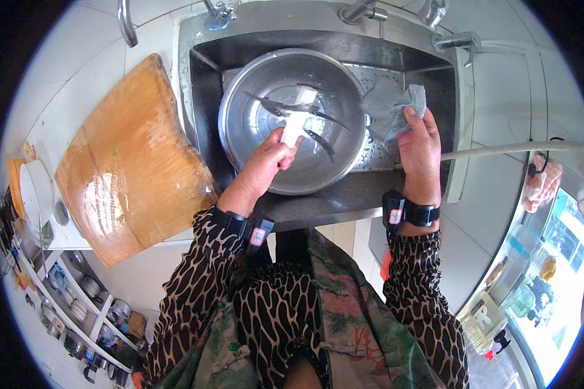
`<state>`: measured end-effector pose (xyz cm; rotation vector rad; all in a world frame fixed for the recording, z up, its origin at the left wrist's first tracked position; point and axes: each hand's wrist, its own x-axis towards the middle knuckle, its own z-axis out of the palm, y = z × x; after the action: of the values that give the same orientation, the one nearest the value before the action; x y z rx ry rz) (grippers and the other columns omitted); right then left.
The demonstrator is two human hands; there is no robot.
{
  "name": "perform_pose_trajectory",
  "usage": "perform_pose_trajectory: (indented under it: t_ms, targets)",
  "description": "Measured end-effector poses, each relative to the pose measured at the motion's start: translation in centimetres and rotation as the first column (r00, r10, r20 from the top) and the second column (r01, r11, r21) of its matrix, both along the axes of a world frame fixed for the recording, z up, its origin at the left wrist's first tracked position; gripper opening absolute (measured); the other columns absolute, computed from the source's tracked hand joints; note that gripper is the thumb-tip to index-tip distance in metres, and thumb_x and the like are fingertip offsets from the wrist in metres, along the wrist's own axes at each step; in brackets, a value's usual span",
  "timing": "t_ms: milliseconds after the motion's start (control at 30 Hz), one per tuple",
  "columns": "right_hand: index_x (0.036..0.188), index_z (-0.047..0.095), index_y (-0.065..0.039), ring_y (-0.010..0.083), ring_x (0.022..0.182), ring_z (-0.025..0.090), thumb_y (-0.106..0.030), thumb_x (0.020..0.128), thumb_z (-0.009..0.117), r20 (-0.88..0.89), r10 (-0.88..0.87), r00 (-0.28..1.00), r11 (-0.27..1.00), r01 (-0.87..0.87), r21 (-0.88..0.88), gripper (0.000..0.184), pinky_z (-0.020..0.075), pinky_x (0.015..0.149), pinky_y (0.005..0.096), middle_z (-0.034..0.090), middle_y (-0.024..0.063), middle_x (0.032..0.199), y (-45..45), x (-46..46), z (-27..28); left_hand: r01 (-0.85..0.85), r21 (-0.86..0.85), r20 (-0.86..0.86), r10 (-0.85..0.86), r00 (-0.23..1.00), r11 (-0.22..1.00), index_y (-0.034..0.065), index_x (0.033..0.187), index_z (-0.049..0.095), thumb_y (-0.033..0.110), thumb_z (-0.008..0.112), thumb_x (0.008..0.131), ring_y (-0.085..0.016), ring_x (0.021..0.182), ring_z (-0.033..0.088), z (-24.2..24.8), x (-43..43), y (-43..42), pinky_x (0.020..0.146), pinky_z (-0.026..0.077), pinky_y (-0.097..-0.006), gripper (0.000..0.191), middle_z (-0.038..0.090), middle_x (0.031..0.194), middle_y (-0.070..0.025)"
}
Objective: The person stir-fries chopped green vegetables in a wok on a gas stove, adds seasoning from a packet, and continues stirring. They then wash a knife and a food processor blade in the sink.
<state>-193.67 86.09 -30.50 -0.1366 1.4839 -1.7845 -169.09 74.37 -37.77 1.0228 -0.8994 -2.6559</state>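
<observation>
My left hand [271, 158] grips the white plastic shaft of a blade assembly [294, 127], which looks like a food chopper's. Its dark curved blades spread outward over a large round stainless-steel basin [343, 165] standing in the sink. Some blades or their reflections overlap in the shiny basin, so their number is unclear. At the basin's right, my right hand [420, 138] pinches a grey mesh cleaning cloth [387, 109] between thumb and fingers. The cloth hangs spread out over the sink floor, close to the basin's rim.
The dark metal sink [321, 209] surrounds the basin. A wet wooden cutting board [131, 170] lies left of it, its corner near my left wrist. Taps [357, 12] line the back edge. A pale hose [516, 147] comes in from the right. Shelves with pots stand lower left.
</observation>
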Motion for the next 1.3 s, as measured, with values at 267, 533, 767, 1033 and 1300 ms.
perform_pose_trajectory:
  t_ms: [267, 533, 767, 1033, 1300]
  targets:
    - [0.102, 0.064, -0.003, 0.0212, 0.089, 0.061, -0.009, 0.081, 0.065, -0.599, 0.578, 0.554, 0.816, -0.420, 0.398, 0.022, 0.0481, 0.080, 0.0307, 0.065, 0.0122, 0.099, -1.9, 4.2, 0.8, 0.196, -0.767, 0.239, -0.011, 0.971, 0.611, 0.0032, 0.108, 0.061, 0.011, 0.061, 0.085, -0.009, 0.087, 0.056, -0.6, 0.1, 0.7, 0.076, 0.044, -0.0240, 0.024, 0.063, 0.091, -0.0010]
    - [0.104, 0.065, -0.003, 0.0275, 0.090, 0.064, -0.005, 0.078, 0.060, -0.594, 0.743, 0.309, 0.668, -0.296, 0.683, 0.027, 0.0507, 0.080, 0.0343, 0.065, 0.0147, 0.100, 0.3, 3.0, 0.5, -0.290, -0.198, -0.186, 0.254, 0.949, 0.936, 0.0018, 0.119, 0.054, 0.006, 0.062, 0.085, -0.019, 0.105, 0.057, -3.3, 0.8, 1.4, 0.093, 0.046, -0.0327, 0.034, 0.059, 0.115, -0.0098]
    - [0.117, 0.059, -0.001, 0.0066, 0.079, 0.053, -0.012, 0.087, 0.063, -0.565, 0.420, 0.710, 0.903, -0.267, 0.336, 0.032, 0.0464, 0.068, 0.0229, 0.062, 0.0007, 0.091, -0.6, 2.3, 3.9, -0.095, -0.347, -0.028, 0.091, 0.995, 0.933, 0.0025, 0.130, 0.043, 0.000, 0.061, 0.086, -0.018, 0.109, 0.056, -4.3, 1.5, 1.4, 0.093, 0.049, -0.0306, 0.048, 0.055, 0.122, -0.0105]
    - [0.105, 0.064, -0.002, 0.0327, 0.096, 0.061, -0.014, 0.082, 0.063, -0.711, 0.589, 0.384, 0.773, -0.523, 0.359, 0.026, 0.0481, 0.085, 0.0347, 0.064, 0.0155, 0.106, -5.1, 4.1, 0.0, 0.110, -0.655, 0.206, 0.038, 0.978, 0.747, 0.0006, 0.107, 0.064, 0.003, 0.066, 0.077, -0.015, 0.088, 0.063, -2.7, 2.0, 2.0, 0.079, 0.048, -0.0286, 0.029, 0.068, 0.095, -0.0072]
    - [0.114, 0.062, -0.009, 0.0357, 0.108, 0.056, -0.021, 0.086, 0.052, -0.535, 0.845, -0.009, 0.515, -0.259, 0.817, 0.032, 0.0431, 0.095, 0.0402, 0.061, 0.0187, 0.113, -4.5, 1.5, -15.3, -0.084, -0.739, 0.144, 0.279, 0.949, 0.669, 0.0001, 0.121, 0.048, -0.002, 0.059, 0.085, -0.016, 0.098, 0.058, -4.1, 5.1, 1.9, 0.085, 0.050, -0.0289, 0.038, 0.058, 0.110, -0.0107]
